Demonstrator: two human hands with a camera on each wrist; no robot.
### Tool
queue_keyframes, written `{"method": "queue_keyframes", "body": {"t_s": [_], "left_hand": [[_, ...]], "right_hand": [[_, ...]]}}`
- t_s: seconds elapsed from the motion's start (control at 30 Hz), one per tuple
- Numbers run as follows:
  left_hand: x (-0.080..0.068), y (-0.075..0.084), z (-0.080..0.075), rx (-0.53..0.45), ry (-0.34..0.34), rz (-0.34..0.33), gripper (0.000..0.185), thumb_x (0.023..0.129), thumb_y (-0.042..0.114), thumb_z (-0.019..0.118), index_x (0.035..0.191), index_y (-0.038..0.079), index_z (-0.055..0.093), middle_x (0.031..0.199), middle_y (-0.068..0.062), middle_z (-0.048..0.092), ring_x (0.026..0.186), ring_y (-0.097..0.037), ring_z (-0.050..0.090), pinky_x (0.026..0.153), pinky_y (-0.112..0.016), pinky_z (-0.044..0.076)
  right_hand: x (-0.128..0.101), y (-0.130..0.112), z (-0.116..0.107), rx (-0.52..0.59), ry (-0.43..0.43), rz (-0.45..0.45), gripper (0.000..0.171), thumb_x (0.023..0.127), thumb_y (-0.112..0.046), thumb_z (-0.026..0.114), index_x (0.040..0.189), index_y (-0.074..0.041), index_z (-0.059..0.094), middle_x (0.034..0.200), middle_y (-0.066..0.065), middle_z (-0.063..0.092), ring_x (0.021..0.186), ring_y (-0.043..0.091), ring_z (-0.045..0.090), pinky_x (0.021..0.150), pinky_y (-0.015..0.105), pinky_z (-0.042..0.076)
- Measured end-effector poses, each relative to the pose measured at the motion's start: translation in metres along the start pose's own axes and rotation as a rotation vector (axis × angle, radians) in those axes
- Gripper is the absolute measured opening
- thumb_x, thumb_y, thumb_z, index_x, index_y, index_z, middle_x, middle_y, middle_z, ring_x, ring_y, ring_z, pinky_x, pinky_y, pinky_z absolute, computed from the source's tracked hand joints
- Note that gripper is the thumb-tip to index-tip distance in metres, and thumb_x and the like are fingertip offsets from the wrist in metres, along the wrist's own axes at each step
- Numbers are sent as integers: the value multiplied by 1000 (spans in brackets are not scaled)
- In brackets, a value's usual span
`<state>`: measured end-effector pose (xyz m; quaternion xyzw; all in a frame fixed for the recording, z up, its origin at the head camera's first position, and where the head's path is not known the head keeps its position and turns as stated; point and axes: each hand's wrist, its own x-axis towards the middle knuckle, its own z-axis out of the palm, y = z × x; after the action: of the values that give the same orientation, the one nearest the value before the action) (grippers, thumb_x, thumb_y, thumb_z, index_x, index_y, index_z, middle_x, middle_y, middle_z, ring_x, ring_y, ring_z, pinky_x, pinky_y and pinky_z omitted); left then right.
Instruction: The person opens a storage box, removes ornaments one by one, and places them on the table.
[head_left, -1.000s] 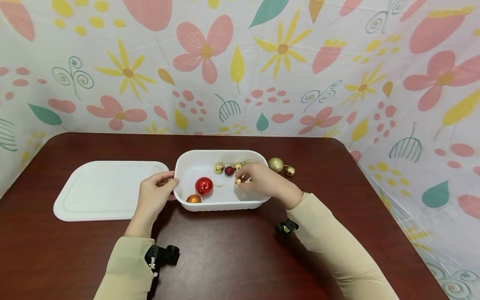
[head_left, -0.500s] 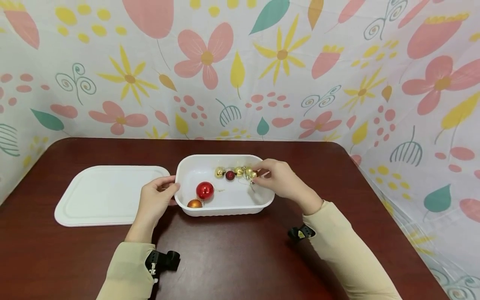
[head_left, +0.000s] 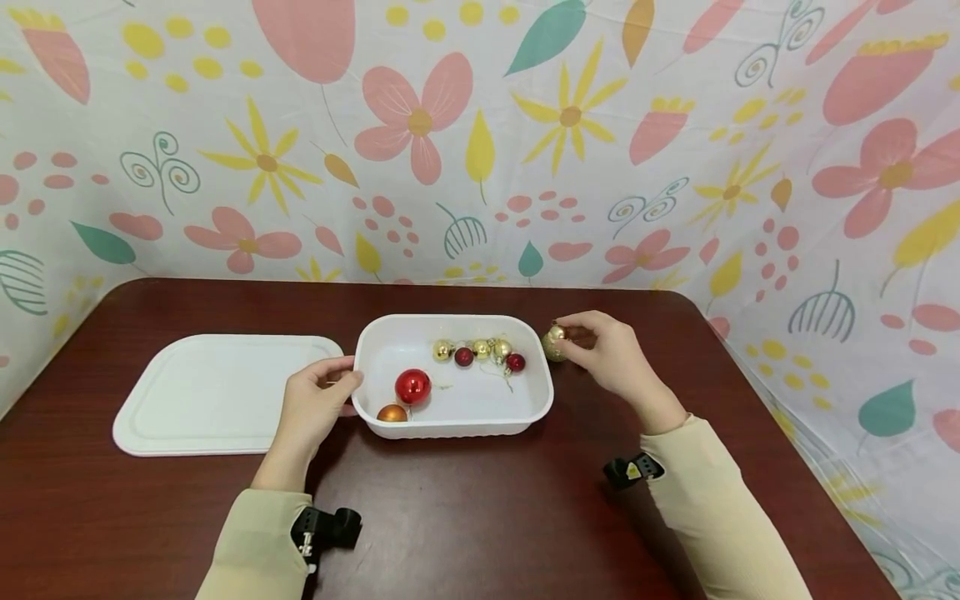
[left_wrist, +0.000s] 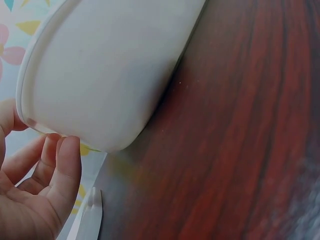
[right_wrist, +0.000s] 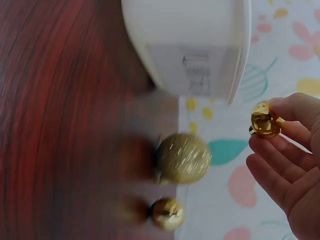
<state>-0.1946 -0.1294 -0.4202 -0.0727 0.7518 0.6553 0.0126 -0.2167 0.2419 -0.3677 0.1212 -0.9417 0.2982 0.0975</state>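
A white plastic tub (head_left: pixel 453 430) stands on the dark wood table, holding several small gold and dark red Christmas baubles, a larger shiny red bauble (head_left: pixel 412 387) and an orange one (head_left: pixel 392 413). My left hand (head_left: pixel 315 404) pinches the tub's left rim between thumb and fingers. Past the right end of the tub, my right hand (head_left: pixel 618 358) pinches a small shiny gold bauble (right_wrist: pixel 265 120) at its fingertips, above the table. Below it in the right wrist view lie a glittery gold bauble (right_wrist: pixel 184 158) and a smaller gold one (right_wrist: pixel 167 214).
A flat white lid (head_left: pixel 217 396) lies on the table (head_left: pixel 480 517) left of the tub, partly behind my left hand. A patterned cloth (head_left: pixel 450 150) hangs along the table's far edge and right side.
My right hand has carried the small gold bauble from inside the tub out past its right end. My left hand stays on the left rim.
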Motion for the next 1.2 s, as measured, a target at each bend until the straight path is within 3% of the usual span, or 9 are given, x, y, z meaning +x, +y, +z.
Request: {"method": "queue_keyframes", "body": {"t_s": [0.23,0.43,0.7,0.97,1.2], "left_hand": [[1,0,0,13,1,5,35,89,10,62,121,-3,60,87,0,57,70,-2,59,57,-22,57],[1,0,-1,25,1,2,34,89,9,61,120,-2,61,88,-1,57,71,-4,59,58,-22,58],[1,-2,-2,33,-1,0,34,89,10,61,121,-2,61,90,-3,57,70,-3,59,59,-24,58],[0,-2,-1,25,-5,-2,33,89,9,61,121,-2,60,92,-6,58,70,-2,60,60,-25,59],[0,-4,0,15,-4,-1,33,89,8,61,120,-3,60,92,-6,58,70,-3,61,60,-26,59]], "right_hand": [[3,33,-1,-44,45,54,31,87,-13,68,116,-2,64,113,17,62,97,34,66,79,47,57],[6,51,-1,-79,11,134,33,89,-16,64,119,-1,62,120,22,57,103,35,63,81,48,54],[10,62,3,-129,-29,177,32,90,-18,61,116,0,64,121,26,57,103,36,58,86,50,49],[13,71,12,-142,-63,207,30,90,-20,60,113,-1,65,104,18,68,89,29,63,77,41,52],[14,71,14,-147,-107,203,28,90,-15,61,113,0,65,104,19,68,86,26,63,75,39,51]]}}
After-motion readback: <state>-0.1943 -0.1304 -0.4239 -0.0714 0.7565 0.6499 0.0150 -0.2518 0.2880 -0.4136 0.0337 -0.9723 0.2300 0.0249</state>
